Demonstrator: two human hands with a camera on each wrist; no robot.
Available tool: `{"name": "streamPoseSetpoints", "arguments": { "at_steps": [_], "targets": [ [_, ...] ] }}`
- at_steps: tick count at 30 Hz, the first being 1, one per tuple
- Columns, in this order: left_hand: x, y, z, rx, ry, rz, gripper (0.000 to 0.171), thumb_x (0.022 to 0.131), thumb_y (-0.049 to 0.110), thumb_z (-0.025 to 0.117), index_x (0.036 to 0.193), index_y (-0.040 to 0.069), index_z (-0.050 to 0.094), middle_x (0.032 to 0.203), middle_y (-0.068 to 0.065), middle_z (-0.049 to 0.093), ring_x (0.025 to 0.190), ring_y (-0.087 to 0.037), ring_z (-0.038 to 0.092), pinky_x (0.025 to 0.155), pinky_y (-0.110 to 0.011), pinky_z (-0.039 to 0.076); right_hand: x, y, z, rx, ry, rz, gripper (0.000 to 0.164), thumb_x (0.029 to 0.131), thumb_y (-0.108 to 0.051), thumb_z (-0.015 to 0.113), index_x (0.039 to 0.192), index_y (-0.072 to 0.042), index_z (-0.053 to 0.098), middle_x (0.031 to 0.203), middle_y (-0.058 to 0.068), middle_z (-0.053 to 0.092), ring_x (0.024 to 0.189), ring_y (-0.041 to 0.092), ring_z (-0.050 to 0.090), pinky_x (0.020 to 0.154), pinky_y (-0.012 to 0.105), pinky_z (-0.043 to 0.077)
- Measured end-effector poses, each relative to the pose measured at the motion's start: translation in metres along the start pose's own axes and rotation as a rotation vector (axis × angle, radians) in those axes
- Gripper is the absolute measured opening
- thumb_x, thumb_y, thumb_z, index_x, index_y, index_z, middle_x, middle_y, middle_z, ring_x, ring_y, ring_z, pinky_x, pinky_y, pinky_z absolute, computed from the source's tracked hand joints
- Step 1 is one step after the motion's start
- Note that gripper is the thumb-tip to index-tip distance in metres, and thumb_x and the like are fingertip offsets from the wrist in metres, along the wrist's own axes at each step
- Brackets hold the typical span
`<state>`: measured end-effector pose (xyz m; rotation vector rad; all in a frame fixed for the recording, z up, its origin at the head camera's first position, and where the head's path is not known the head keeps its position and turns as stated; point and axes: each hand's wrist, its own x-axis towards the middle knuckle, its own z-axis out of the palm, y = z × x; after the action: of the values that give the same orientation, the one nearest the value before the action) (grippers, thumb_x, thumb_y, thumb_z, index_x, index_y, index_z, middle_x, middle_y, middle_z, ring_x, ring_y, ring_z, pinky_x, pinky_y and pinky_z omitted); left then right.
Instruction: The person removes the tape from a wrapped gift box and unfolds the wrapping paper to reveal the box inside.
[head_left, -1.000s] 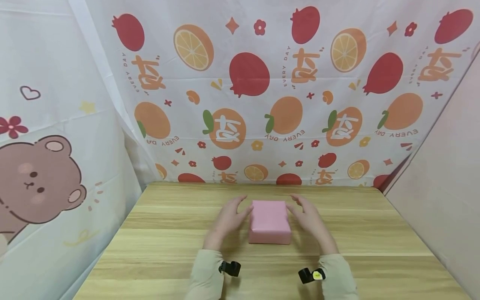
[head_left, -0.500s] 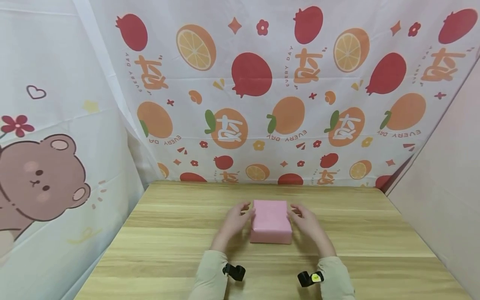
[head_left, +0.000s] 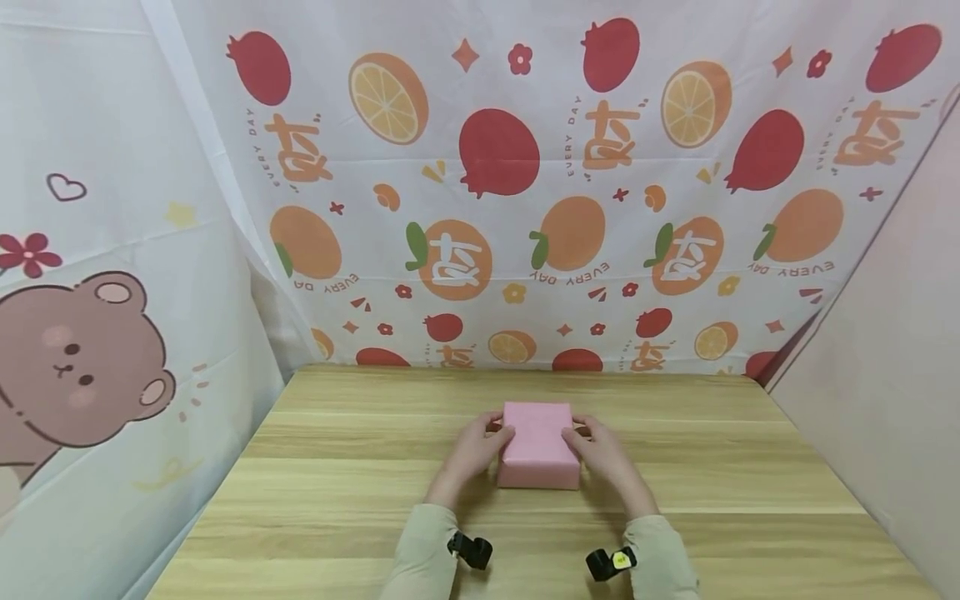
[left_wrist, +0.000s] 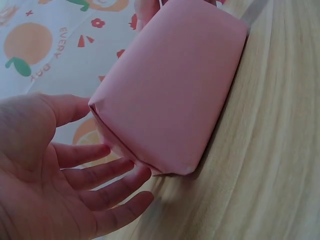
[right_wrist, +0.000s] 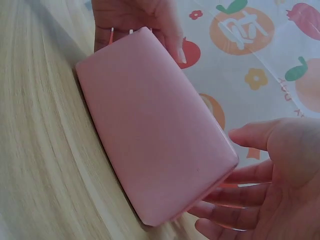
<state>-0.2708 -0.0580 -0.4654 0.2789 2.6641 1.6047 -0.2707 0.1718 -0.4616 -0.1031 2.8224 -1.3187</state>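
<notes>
A pink paper-wrapped box (head_left: 537, 433) lies flat on the wooden table, between my two hands. At its left side is my left hand (head_left: 477, 446), thumb at the top edge and fingertips against the end face. The left wrist view shows this hand (left_wrist: 65, 170) with its fingers spread and nearly straight beside the folded end of the wrapping. My right hand (head_left: 602, 454) mirrors it on the right side, thumb tip at the top edge. Seen from the right wrist, that hand (right_wrist: 270, 185) has extended fingers, partly hidden behind the box end.
The wooden table (head_left: 337, 500) spreads out on both sides of the box. Behind it hangs a white cloth (head_left: 517, 225) with fruit prints, and a bear-print cloth (head_left: 210, 292) hangs at the left. Black wrist cameras (head_left: 471, 551) are strapped over the light sleeves (head_left: 423, 542).
Both hands have closed in on the box from either side, and their thumbs now reach its top edges. The box stays in the same place on the table.
</notes>
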Motion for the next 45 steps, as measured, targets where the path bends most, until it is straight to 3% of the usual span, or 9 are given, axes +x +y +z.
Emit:
{"name": "streamPoseSetpoints", "arguments": {
  "at_steps": [9,21,26,34,40,45],
  "targets": [
    [0.001,0.003,0.002,-0.030,0.012,-0.033,0.057,0.095,0.030,0.058,0.137,-0.006,0.048,0.128,-0.024,0.061,0.119,-0.038,0.059,0.103,-0.051,0.046,-0.001,-0.004,0.002,-0.001,0.000,0.000,0.052,0.099,-0.035,0.054,0.140,-0.003,0.049,0.130,0.023,0.060,0.120,0.038,0.058,0.102,0.054,0.045],
    [0.002,0.017,0.000,-0.088,0.073,-0.040,0.050,0.096,0.026,0.058,0.137,-0.002,0.051,0.134,-0.022,0.059,0.119,-0.037,0.060,0.101,-0.047,0.049,0.001,-0.008,0.001,0.106,0.072,-0.038,0.048,0.099,-0.029,0.055,0.139,-0.003,0.049,0.133,0.021,0.060,0.122,0.037,0.057,0.104,0.050,0.045],
    [0.002,0.020,-0.001,-0.130,0.125,-0.045,0.043,0.096,0.025,0.058,0.132,0.000,0.056,0.131,-0.019,0.062,0.117,-0.034,0.062,0.097,-0.044,0.052,0.001,-0.010,0.000,0.135,0.130,-0.065,0.041,0.099,-0.027,0.056,0.133,-0.004,0.055,0.128,0.021,0.062,0.115,0.035,0.062,0.097,0.046,0.051],
    [0.003,0.025,-0.001,-0.159,0.181,-0.051,0.036,0.096,0.027,0.059,0.125,0.004,0.062,0.128,-0.015,0.065,0.109,-0.030,0.066,0.089,-0.040,0.055,0.002,-0.014,0.000,0.259,0.212,-0.058,0.033,0.097,-0.024,0.059,0.124,-0.004,0.060,0.119,0.017,0.067,0.106,0.028,0.065,0.077,0.026,0.054],
    [0.002,0.028,-0.001,-0.170,0.227,-0.052,0.034,0.096,0.027,0.060,0.121,0.005,0.064,0.125,-0.017,0.066,0.109,-0.032,0.066,0.089,-0.041,0.056,0.001,-0.015,-0.001,0.262,0.237,-0.077,0.034,0.098,-0.026,0.058,0.122,-0.002,0.060,0.117,0.018,0.067,0.106,0.030,0.066,0.076,0.025,0.055],
    [0.001,0.031,-0.002,-0.200,0.263,-0.064,0.033,0.096,0.029,0.060,0.120,0.007,0.064,0.123,-0.017,0.067,0.105,-0.030,0.068,0.084,-0.037,0.057,0.002,-0.014,-0.002,0.265,0.264,-0.092,0.036,0.098,-0.029,0.058,0.120,0.000,0.060,0.117,0.019,0.067,0.109,0.033,0.066,0.082,0.031,0.056]
  ]
}}
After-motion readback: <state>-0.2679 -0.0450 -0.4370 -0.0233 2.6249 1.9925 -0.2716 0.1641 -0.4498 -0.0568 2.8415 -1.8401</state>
